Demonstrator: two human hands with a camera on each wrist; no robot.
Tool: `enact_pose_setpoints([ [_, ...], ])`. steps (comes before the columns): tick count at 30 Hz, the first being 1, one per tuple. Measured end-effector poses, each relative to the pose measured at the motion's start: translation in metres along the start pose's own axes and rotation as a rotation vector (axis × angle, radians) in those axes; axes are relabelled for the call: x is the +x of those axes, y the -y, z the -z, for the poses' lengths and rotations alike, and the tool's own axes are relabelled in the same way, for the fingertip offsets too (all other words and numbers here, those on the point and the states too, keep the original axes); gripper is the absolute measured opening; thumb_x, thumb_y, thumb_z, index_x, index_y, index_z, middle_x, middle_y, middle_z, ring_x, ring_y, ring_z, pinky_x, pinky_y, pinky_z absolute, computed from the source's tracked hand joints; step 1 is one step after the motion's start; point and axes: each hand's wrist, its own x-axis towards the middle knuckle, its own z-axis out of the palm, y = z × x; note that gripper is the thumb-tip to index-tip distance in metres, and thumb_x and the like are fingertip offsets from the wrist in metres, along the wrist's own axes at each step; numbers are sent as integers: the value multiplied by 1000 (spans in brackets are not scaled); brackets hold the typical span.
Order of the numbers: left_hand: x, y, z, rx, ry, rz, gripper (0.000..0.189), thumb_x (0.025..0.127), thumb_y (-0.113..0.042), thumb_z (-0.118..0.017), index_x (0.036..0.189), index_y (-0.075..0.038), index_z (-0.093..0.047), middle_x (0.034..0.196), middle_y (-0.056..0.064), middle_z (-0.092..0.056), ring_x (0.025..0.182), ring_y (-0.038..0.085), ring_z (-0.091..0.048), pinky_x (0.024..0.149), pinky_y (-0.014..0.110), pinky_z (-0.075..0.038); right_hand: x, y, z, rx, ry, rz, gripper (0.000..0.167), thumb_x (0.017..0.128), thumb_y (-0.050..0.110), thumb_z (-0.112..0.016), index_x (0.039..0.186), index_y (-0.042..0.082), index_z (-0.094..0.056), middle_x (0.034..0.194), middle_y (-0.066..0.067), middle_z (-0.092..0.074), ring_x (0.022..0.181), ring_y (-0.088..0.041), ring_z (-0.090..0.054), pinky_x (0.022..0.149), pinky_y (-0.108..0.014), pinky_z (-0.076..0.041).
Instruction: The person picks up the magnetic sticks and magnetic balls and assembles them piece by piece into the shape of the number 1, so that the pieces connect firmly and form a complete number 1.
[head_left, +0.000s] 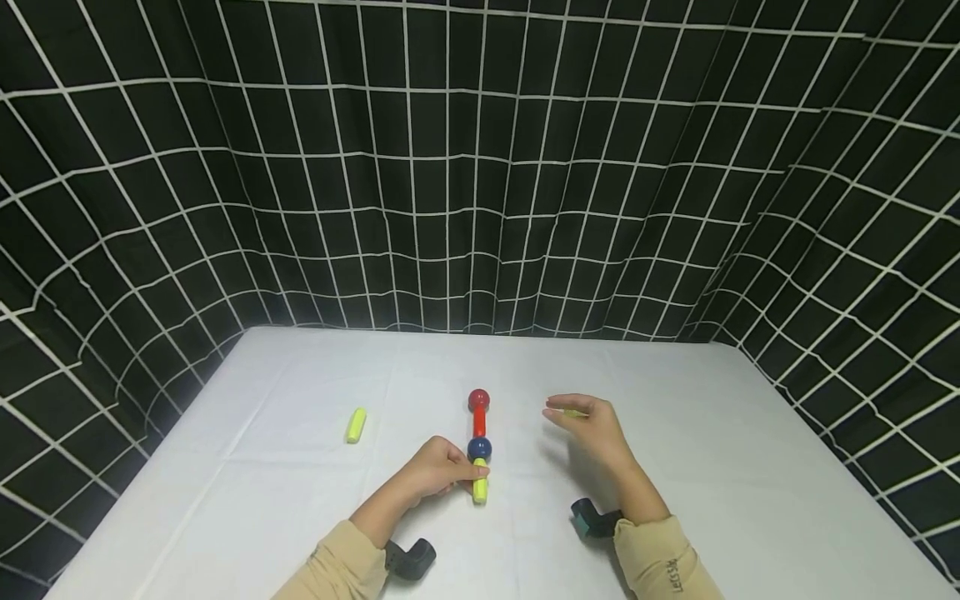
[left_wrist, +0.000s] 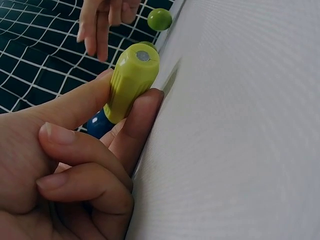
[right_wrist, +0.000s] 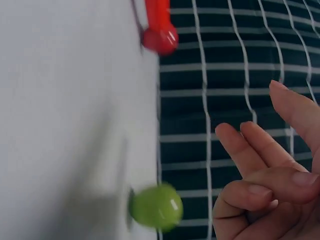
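My left hand (head_left: pixel 438 468) pinches a yellow-green ribbed stick (head_left: pixel 480 492) between thumb and fingers. In the left wrist view a round metal disc shows in the end of that stick (left_wrist: pixel 131 82). Its far end meets a blue ball (head_left: pixel 479 448), and beyond it a red rod (head_left: pixel 479 422) leads to a red ball (head_left: pixel 478 400), all in one line. To the right, my right hand (head_left: pixel 596 429) hovers over the table with thumb and two fingers extended, holding nothing. A green ball (right_wrist: pixel 157 207) sits near it, mostly hidden by the hand in the head view.
Another yellow-green stick (head_left: pixel 356 425) lies on the white table (head_left: pixel 300 375) left of the joined pieces. A dark curtain with a white grid (head_left: pixel 465 167) surrounds the table's back and sides. Black wrist cameras (head_left: pixel 411 559) protrude beside both sleeves.
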Motion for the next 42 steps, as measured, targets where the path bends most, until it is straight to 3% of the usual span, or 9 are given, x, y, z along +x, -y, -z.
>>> enact_pose_setpoints([
  [3, 0, 0, 1, -1, -2, 2, 30, 75, -33, -75, 67, -5, -70, 56, -1, -65, 36, 2, -27, 37, 17, -21, 1, -3, 17, -17, -28, -34, 37, 84, 27, -69, 112, 4, -66, 123, -15, -61, 112, -28, -57, 93, -39, -45],
  [8, 1, 3, 1, -6, 0, 8, 30, 75, -34, -75, 67, -6, -69, 57, -1, -66, 36, 3, -26, 37, 17, -21, -1, -10, 41, -20, -63, -95, 43, 84, 29, -67, 118, 2, -62, 131, -17, -55, 132, -32, -37, 107, -54, -27],
  [14, 0, 4, 1, 2, -5, 3, 30, 75, -35, -75, 67, -7, -69, 59, 0, -66, 36, 3, -27, 37, 17, -23, -3, -15, 52, -77, -99, -123, 51, 80, 42, -70, 117, 7, -63, 132, -19, -54, 130, -37, -37, 99, -61, -31],
  [20, 0, 4, 0, -2, -2, -8, 30, 75, -34, -75, 67, -6, -69, 59, 1, -67, 36, 2, -28, 37, 17, -22, -1, -25, 63, -76, -7, -168, 54, 84, 38, -66, 124, 4, -57, 138, -19, -46, 133, -37, -35, 102, -57, -34],
  [25, 0, 3, 0, 4, -3, -13, 29, 75, -34, -75, 67, -6, -69, 58, 0, -66, 36, 2, -28, 36, 17, -22, -3, -29, 69, -84, 49, -175, 50, 86, 35, -65, 123, 3, -58, 136, -19, -49, 128, -37, -42, 98, -55, -39],
  [36, 2, 4, 1, -3, 5, -18, 29, 75, -34, -75, 68, -6, -69, 58, 0, -66, 36, 3, -27, 36, 17, -22, -3, -43, 74, -177, 57, -81, 34, 82, 22, -70, 109, 2, -67, 123, -20, -60, 121, -36, -47, 97, -51, -37],
  [42, 3, 4, 0, -9, 14, -27, 29, 75, -33, -75, 67, -6, -69, 57, 0, -67, 36, 3, -29, 36, 17, -23, -2, -55, 73, -209, 88, -96, 34, 80, 21, -71, 111, 5, -67, 124, -17, -60, 121, -36, -47, 96, -50, -38],
])
